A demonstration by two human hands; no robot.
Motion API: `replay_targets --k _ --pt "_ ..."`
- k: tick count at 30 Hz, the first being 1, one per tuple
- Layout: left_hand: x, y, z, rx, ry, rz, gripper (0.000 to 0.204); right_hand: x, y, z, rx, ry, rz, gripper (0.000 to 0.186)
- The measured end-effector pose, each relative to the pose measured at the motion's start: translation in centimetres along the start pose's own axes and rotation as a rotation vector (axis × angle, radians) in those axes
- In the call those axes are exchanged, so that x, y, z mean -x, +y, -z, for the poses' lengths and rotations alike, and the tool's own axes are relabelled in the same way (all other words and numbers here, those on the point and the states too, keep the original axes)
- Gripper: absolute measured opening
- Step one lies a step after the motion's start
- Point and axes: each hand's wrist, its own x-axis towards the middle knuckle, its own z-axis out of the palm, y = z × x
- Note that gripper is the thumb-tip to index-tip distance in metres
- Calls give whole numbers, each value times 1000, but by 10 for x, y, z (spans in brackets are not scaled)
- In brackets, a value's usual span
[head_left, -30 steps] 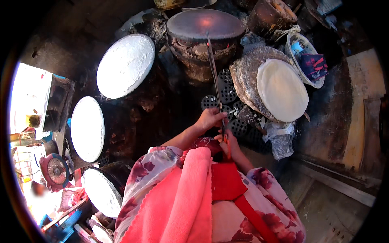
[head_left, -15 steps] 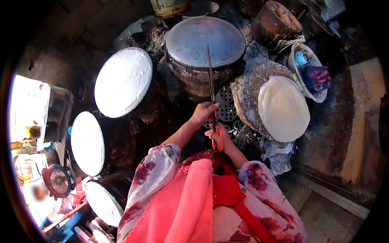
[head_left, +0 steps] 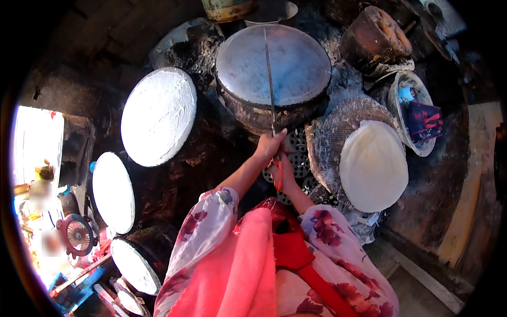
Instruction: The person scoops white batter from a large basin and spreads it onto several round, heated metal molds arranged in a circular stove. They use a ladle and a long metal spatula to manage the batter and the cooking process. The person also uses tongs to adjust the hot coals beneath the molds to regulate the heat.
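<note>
Both my hands are closed on long, thin metal tongs (head_left: 269, 79) with orange handles. My left hand (head_left: 271, 143) grips the shaft near the pivot. Just below it, my right hand (head_left: 285, 173) is wrapped around the orange handles, partly hidden by the left hand. The tongs point away from me across a round grey metal griddle (head_left: 296, 63), their tip near its far rim. Whether they touch the griddle, I cannot tell. To the right, a pale, thin round sheet (head_left: 374, 166), like flatbread or a stack of it, lies partly over a rough round mat (head_left: 330, 137).
Bright white round surfaces (head_left: 158, 116) stand along the left, above a pink fan (head_left: 78, 235). Behind the mat, a pale basin (head_left: 398, 108) holds a dark patterned cloth (head_left: 424, 121). A rusty cylinder (head_left: 369, 42) stands at the back right. Perforated dark briquettes (head_left: 299, 165) lie below the griddle.
The tongs have moved slightly farther over the griddle, their tip now closer to its far rim. Both hands have shifted up a little, still on the tongs. The view has shifted slightly.
</note>
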Motion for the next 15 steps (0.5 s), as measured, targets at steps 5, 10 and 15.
replay_targets --k 5,10,15 --pt "18 -7 -5 81 -5 -63 42 15 4 0 -30 41 45 49" --pt "61 -21 -10 69 -37 -300 38 51 -25 5 97 -29 239 51" --pt "130 -80 -22 26 46 -422 29 113 12 15 13 -211 90 59"
